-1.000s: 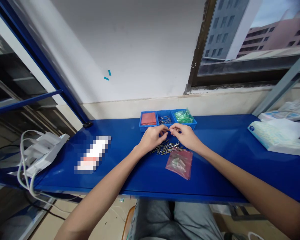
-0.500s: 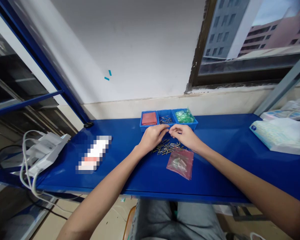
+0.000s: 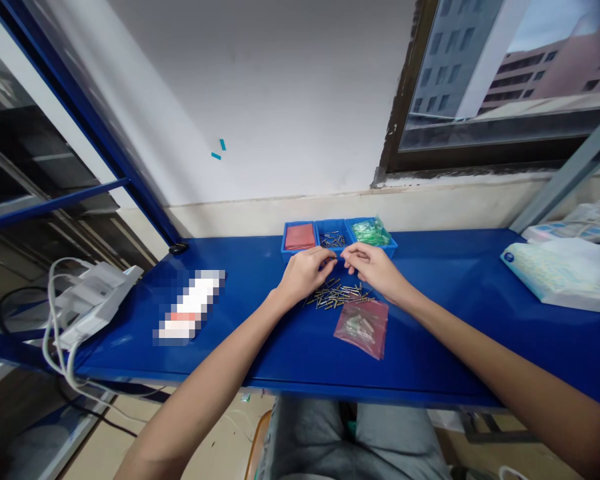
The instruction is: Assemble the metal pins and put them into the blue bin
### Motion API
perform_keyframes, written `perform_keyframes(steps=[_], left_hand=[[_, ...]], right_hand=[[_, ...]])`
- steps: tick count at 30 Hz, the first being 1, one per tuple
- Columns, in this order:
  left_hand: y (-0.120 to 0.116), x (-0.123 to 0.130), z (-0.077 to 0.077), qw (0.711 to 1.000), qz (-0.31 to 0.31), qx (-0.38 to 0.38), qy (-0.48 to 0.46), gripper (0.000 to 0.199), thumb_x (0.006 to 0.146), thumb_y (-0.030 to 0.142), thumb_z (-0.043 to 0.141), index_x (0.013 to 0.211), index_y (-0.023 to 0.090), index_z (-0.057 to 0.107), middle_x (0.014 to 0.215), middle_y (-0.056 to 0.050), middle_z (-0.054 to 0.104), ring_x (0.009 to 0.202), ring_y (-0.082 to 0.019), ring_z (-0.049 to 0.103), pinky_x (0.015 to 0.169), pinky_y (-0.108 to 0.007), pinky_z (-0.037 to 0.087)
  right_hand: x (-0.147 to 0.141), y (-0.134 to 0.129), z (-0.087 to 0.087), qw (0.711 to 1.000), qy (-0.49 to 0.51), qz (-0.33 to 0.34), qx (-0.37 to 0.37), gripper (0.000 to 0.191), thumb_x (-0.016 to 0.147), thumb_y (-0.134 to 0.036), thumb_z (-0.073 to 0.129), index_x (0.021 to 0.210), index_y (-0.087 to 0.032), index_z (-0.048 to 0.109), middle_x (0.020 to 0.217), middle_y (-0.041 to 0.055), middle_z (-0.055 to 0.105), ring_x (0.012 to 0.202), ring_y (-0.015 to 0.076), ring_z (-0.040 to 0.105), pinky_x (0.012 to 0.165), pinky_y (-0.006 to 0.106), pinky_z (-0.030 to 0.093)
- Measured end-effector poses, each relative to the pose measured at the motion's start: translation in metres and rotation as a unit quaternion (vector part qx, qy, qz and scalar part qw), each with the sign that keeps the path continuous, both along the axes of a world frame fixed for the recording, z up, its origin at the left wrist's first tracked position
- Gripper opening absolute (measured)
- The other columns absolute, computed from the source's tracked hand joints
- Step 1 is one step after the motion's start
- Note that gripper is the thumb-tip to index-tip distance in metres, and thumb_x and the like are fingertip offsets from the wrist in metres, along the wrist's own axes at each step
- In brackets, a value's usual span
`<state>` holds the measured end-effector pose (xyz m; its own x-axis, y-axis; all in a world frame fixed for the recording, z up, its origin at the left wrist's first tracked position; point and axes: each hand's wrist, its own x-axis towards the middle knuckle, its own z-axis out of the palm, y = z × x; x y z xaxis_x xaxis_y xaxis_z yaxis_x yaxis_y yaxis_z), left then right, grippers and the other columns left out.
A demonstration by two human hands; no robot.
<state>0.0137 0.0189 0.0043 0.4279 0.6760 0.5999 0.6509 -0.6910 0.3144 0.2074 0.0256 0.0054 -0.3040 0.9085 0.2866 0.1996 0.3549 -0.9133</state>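
Note:
Over the desk my left hand (image 3: 307, 272) is closed in a pinch, a tiny dark bit showing at its fingertips; I cannot make out what it is. Facing it, a small gap away, my right hand (image 3: 373, 268) has its fingers curled together, and whatever they hold is too small to name. Below both hands lies a loose pile of thin metal pin-like pieces (image 3: 343, 295), silver and brassy. A red plastic bag (image 3: 380, 333) with small clear and whitish pieces on or in it touches the pile's near edge.
Behind the hands stand joined blue bins (image 3: 316, 235), holding red bags (image 3: 300, 237), metal pieces (image 3: 333, 240) and green-tinted clear packets (image 3: 373, 232). A pixelated item (image 3: 190, 307) and a power strip (image 3: 97, 303) with cables are left; a tissue pack (image 3: 555, 277) is right.
My right hand's fingertips have drawn slightly away from my left hand, and its fingers have curled differently. My left hand stays almost in place. The view has shifted a little.

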Motion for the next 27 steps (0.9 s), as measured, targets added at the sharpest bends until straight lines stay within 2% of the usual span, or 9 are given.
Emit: perform_keyframes(steps=[6,11,16,19,21,24,27], left_hand=[[-0.001,0.004,0.004,0.985,-0.058,-0.087,-0.135,0.014,0.090,0.018,0.061,0.099,0.016,0.072,0.087,-0.002,0.076,0.075,-0.013,0.069,0.066,-0.021,0.051],[-0.001,0.005,0.008,0.974,-0.057,-0.130,-0.175,0.014,0.089,0.021,0.064,0.098,0.016,0.074,0.087,-0.003,0.077,0.073,-0.013,0.068,0.061,-0.021,0.047],[0.001,0.004,0.007,0.969,-0.066,-0.139,-0.192,0.014,0.089,0.024,0.066,0.098,0.016,0.073,0.087,-0.004,0.076,0.072,-0.013,0.066,0.065,-0.024,0.050],[0.002,0.002,0.004,0.972,-0.069,-0.118,-0.190,0.021,0.092,0.023,0.062,0.111,0.015,0.068,0.085,-0.004,0.074,0.070,-0.012,0.065,0.067,-0.024,0.051],[0.003,0.001,0.002,0.984,-0.070,-0.078,-0.147,0.023,0.095,0.022,0.058,0.116,0.016,0.065,0.088,-0.004,0.073,0.073,-0.012,0.065,0.071,-0.025,0.052],[0.002,-0.001,0.000,0.996,-0.063,-0.003,-0.056,0.019,0.097,0.020,0.055,0.112,0.017,0.066,0.096,-0.005,0.071,0.082,-0.014,0.065,0.077,-0.029,0.052],[0.001,-0.001,-0.002,0.999,-0.036,0.035,-0.015,0.016,0.098,0.021,0.055,0.108,0.017,0.066,0.094,-0.005,0.069,0.079,-0.014,0.063,0.075,-0.028,0.051]], right_hand=[[0.000,0.006,-0.009,0.997,-0.058,0.014,0.045,0.013,0.084,-0.027,0.060,0.090,-0.017,0.064,0.077,0.0049,0.066,0.067,0.0169,0.062,0.069,0.033,0.051],[0.001,0.005,-0.009,0.995,-0.065,-0.013,0.073,0.016,0.085,-0.030,0.061,0.094,-0.017,0.065,0.079,0.0050,0.067,0.068,0.0175,0.063,0.069,0.033,0.052],[0.003,0.004,-0.007,0.994,-0.076,0.029,0.069,0.016,0.088,-0.033,0.058,0.087,-0.018,0.065,0.077,0.0042,0.067,0.065,0.0169,0.063,0.065,0.032,0.050],[0.002,0.004,-0.007,0.995,-0.079,0.023,0.063,0.017,0.088,-0.033,0.058,0.083,-0.018,0.064,0.073,0.0032,0.065,0.062,0.0162,0.062,0.061,0.030,0.048],[0.002,0.003,-0.006,0.996,-0.073,0.018,0.057,0.017,0.088,-0.033,0.058,0.082,-0.018,0.063,0.073,0.0029,0.064,0.061,0.0157,0.061,0.061,0.030,0.047],[0.000,0.002,-0.003,0.996,-0.062,0.013,0.055,0.017,0.086,-0.033,0.059,0.080,-0.017,0.063,0.071,0.0024,0.063,0.060,0.0150,0.060,0.060,0.029,0.047],[-0.001,-0.001,-0.002,0.996,-0.057,0.012,0.060,0.018,0.086,-0.033,0.058,0.079,-0.017,0.063,0.067,0.0014,0.061,0.058,0.0145,0.059,0.058,0.028,0.045]])
